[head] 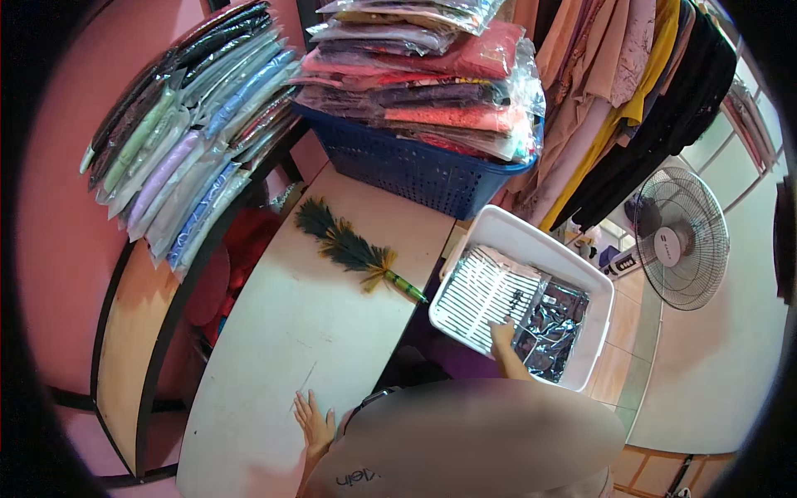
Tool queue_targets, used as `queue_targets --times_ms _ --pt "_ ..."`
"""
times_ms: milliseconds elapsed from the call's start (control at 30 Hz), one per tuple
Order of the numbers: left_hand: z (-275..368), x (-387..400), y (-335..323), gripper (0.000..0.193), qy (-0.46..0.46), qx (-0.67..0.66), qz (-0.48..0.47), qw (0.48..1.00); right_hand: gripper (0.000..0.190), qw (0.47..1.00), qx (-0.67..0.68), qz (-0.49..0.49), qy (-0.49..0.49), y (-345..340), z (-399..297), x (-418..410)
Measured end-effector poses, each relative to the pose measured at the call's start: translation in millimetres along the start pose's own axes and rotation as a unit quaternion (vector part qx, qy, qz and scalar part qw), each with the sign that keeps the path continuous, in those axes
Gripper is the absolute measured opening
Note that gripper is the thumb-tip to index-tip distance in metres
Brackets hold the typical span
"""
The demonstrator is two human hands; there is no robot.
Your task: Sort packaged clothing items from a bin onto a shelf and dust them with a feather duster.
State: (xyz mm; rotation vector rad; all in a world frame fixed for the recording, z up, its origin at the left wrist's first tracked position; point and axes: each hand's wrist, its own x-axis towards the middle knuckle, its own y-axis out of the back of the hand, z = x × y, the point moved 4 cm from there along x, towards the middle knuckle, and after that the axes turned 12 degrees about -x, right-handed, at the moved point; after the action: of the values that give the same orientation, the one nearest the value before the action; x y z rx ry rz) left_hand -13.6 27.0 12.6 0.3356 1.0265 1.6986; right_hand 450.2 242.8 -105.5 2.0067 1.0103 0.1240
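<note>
My left hand [314,421] rests on the white tabletop [299,336] with its fingers apart and nothing in it. Inside the large white plastic tub [560,252] at the right, my right hand [503,333] touches the near part of a black-and-white striped garment [489,299]; whether its fingers grip the cloth is hard to tell. Beside the striped garment in the tub lies dark clothing in shiny clear plastic [557,317]. A feather duster [348,246] with dark feathers, yellowish tufts and a green handle lies across the tabletop.
A blue plastic basket [405,174] piled with bagged garments [436,112] stands at the table's far end. More bagged clothes [187,137] lie on a dark-edged rack at the left. Clothes [598,106] hang behind the tub, and a fan [682,239] stands at the right.
</note>
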Motion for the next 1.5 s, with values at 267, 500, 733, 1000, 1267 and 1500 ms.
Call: queue_targets --times_ms 267,500,733,1000,1267,1500 --pt "-11 -13 -4 0.072 0.028 0.052 -0.049 0.997 0.088 0.917 -0.193 -0.109 -0.333 -32 55 48" --pt "-16 -15 -7 0.073 0.024 0.056 -0.052 0.997 0.038 0.978 0.003 -0.094 -0.187 -36 78 68" --pt "-15 -10 -8 0.073 0.011 0.056 -0.055 0.997 0.008 0.958 0.118 -0.237 -0.114 0 5 85" --pt "-3 -8 3 0.069 -0.032 0.050 0.016 0.998 0.007 0.921 0.306 -0.229 -0.080 154 -151 24" --pt "30 48 -24 0.048 0.025 -0.424 -0.041 0.905 0.035 0.862 0.366 -0.348 0.045 226 -209 -111" --pt "129 37 21 0.055 0.156 -0.740 -0.307 0.578 0.052 0.729 0.221 -0.626 0.164 133 -274 -218"
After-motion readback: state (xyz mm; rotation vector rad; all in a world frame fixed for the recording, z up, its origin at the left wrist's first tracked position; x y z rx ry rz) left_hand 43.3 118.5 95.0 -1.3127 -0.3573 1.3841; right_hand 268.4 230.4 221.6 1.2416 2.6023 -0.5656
